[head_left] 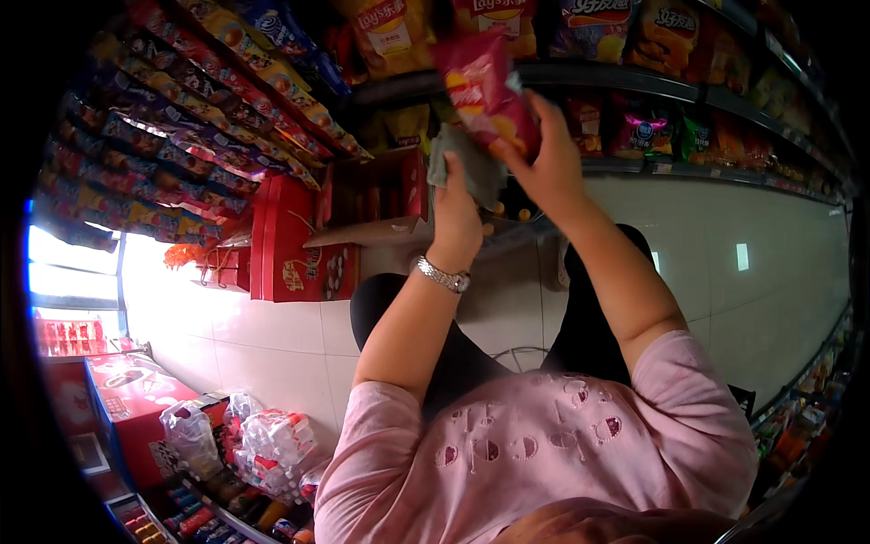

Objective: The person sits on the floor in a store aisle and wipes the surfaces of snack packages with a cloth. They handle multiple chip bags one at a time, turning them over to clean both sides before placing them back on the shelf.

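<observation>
Closest in, the pink sleeves run up into two bare forearms, the left one wearing a silver wristwatch (443,275). Just past the watch, toward twelve o'clock, the left hand (456,210) is bunched around a grey cloth (471,168), fingers closed on it. At about one o'clock from it, the right hand (546,159) pinches the lower edge of a red crisp bag (485,91). The bag is held up in the air in front of the dark shelf rail (634,83), and the cloth touches its underside. It looks to me like the wiping step, the bag being dusted while off the shelf. I'd say the next stroke calls for a steady right-hand pinch, and for the cloth to reach faces it isn't touching now. Farther off, at nine o'clock, an open cardboard box (376,195) and red gift cartons (290,245) stand on the pale floor tiles (770,227). Rows of snack bags fill the shelves beyond.
</observation>
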Tool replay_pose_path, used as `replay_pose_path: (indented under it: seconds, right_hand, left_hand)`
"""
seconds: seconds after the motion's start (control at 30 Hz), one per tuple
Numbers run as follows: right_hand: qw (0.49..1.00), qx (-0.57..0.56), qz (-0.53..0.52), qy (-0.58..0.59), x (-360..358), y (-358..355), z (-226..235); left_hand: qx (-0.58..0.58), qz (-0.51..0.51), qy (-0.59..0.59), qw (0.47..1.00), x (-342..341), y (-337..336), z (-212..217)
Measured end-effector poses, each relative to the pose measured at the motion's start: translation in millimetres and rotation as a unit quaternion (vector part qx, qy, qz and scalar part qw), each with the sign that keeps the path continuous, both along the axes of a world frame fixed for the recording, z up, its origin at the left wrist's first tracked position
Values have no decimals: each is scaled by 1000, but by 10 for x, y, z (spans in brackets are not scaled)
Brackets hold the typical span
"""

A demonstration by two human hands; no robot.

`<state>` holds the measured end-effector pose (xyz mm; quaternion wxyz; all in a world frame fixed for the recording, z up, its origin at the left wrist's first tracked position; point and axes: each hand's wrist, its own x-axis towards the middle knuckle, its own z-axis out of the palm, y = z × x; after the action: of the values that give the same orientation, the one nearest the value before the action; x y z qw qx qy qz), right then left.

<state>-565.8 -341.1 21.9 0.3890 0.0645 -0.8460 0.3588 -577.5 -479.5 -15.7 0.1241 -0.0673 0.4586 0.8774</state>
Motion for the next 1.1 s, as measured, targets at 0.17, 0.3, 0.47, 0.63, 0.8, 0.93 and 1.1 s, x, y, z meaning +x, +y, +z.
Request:
replay_pose_path:
  seconds: [0.17,0.3,0.47,0.63,0.8,0.93,1.1]
  right_hand:
    - [994,42,99,2,154,-273,63]
    - [981,62,180,27,184,-303,53]
    - [970,115,209,48,197,-201,173]
    - [986,-49,136,84,137,113,221]
    - [823,-469,250,-200,75,299,207]
    - [712,-577,298,-268,36,363,134]
    - [781,-530,228,-238,-9,336,72]
  left_hand:
    - [93,-79,87,989,24,-61,75]
    - [64,-64,201,975,-16,-132,122]
    - [129,-137,160,969,-208,-349,95]
    - [227,-167,74,957,-160,-451,234]
    - [196,-285,34,938,-161,-520,61]
    - [126,-332,-12,935,-84,-446,124]
    - [10,-350,-3,937,-170,-412,27]
